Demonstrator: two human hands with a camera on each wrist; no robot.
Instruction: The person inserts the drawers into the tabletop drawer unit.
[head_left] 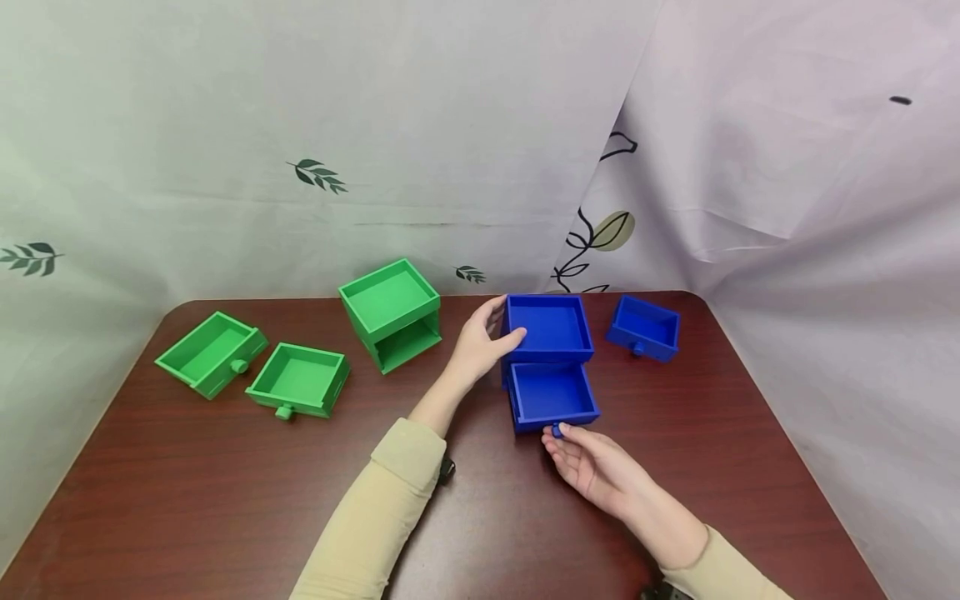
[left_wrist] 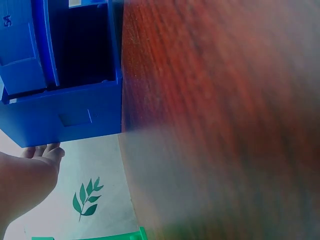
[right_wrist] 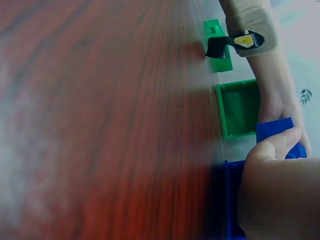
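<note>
A blue cabinet (head_left: 551, 327) with a tray-like top stands toward the back of the table. My left hand (head_left: 480, 346) holds it at the left, thumb over the top rim and fingers along the side. A blue drawer (head_left: 553, 392) juts from its front, in the upper slot. In the left wrist view, a dark hollow slot (left_wrist: 87, 45) lies beneath that drawer. With thumb and fingers, my right hand (head_left: 600, 473) pinches the drawer's round knob (head_left: 557, 430). A second blue drawer (head_left: 643, 327) rests on the table to the right.
A green cabinet (head_left: 390, 300) with a hollow front stands left of the blue one. Two green drawers, one farther left (head_left: 210, 350) and one nearer (head_left: 300, 379), lie on the brown table (head_left: 480, 533). Patterned cloth (head_left: 450, 125) hangs behind the table.
</note>
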